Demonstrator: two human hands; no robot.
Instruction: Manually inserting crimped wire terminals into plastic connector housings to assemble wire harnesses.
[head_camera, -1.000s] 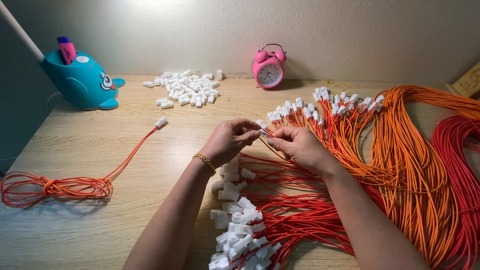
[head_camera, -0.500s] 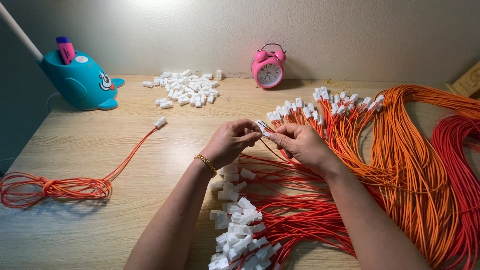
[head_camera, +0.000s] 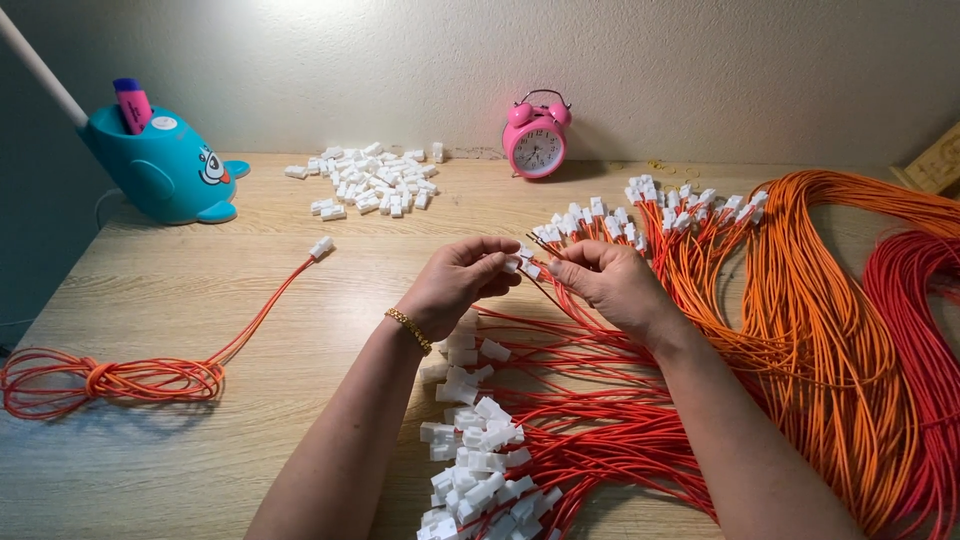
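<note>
The left hand (head_camera: 462, 278) is closed in a pinch on a small white connector (head_camera: 516, 263), thumb and fingers curled round it, a gold bracelet (head_camera: 410, 330) on the wrist. The right hand (head_camera: 612, 283) is likewise closed in a pinch, gripping the bare end of a red wire (head_camera: 551, 290) just to the right of the connector; the two hands nearly touch, raised a little above the middle of the table (head_camera: 190, 300). The wire's tip points left, towards the connector, and its long axis runs from the fingertips down and to the right under the right palm, so the right hand carries the wire and the left hand is nearer the connector's open side, though how far the tip sits inside it cannot be made out. Below the hands a sheaf of red wires with white connectors (head_camera: 475, 470) fans towards the near edge. Towards the right edge lie thick bundles of orange wires (head_camera: 800, 300), their white ends (head_camera: 640, 215) turned to the far edge, and redder ones at the far right. Near the left edge lies a coiled wire pair (head_camera: 110, 380) ending in one connector. Along the far edge stand a teal whale-shaped holder (head_camera: 165, 170), a heap of loose white connectors (head_camera: 370, 185) and a pink alarm clock (head_camera: 536, 140), against a plain pale wall.
</note>
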